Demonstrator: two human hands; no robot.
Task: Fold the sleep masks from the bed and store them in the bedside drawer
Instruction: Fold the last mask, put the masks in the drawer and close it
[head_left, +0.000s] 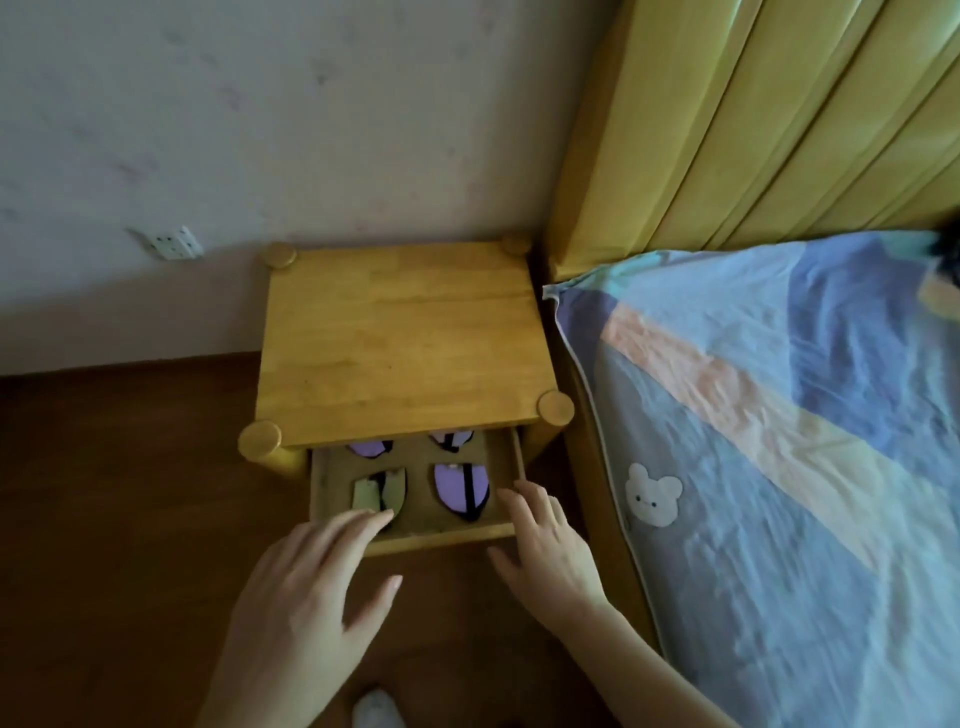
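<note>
The bedside drawer (441, 540) is pulled partly out of the wooden nightstand (400, 343). Inside lie folded sleep masks: a green one (379, 491) at front left, a purple one with a black strap (462, 491) at front right, and two more purple ones (370, 448) (451, 439) half hidden under the nightstand top. My left hand (311, 587) hovers over the drawer's front left edge, fingers spread, fingertips near the green mask. My right hand (545, 545) rests at the drawer's front right corner, fingers apart, holding nothing.
The bed (779, 441) with a blue, peach and yellow striped sheet stands right of the nightstand, with a yellow padded headboard (753, 130) behind. A wall socket (174, 243) sits low on the wall. Brown wooden floor (114, 519) lies to the left. A white sock toe (376, 709) shows at the bottom.
</note>
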